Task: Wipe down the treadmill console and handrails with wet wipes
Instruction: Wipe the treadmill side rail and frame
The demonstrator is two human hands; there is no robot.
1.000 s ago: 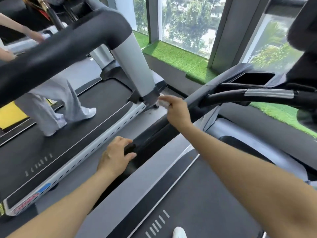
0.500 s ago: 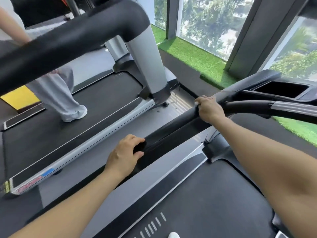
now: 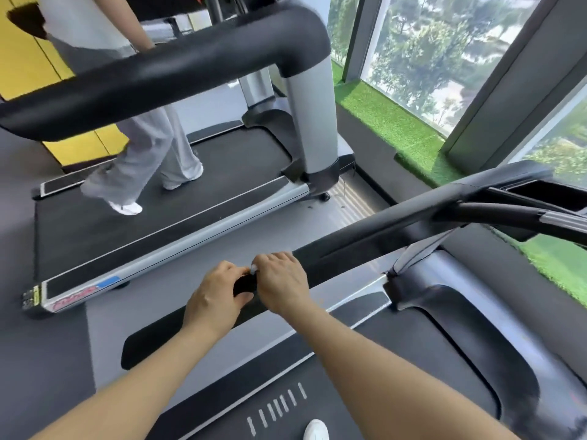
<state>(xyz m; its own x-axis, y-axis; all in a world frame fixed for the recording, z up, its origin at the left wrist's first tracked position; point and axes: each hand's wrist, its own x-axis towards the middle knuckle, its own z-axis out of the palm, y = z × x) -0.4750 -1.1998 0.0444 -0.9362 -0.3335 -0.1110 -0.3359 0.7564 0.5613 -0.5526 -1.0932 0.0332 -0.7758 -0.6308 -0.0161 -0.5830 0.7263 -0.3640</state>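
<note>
On the black handrail [image 3: 365, 241] of the near treadmill, both hands sit side by side, almost touching. Left hand [image 3: 216, 296] curls its fingers over the top of the handrail with the thumb underneath, gripping it. Right hand [image 3: 281, 281], just up the handrail from the left, wraps round the handrail too, and a small white edge of the wet wipe [image 3: 253, 268] peeks out by its thumb, pressed against the handrail. Beyond the handrail stands a second treadmill [image 3: 165, 223], where another person [image 3: 149, 144] in grey trousers is walking. Past the far end of the handrail, a strip of green artificial grass [image 3: 397, 128] runs along the window.
</note>
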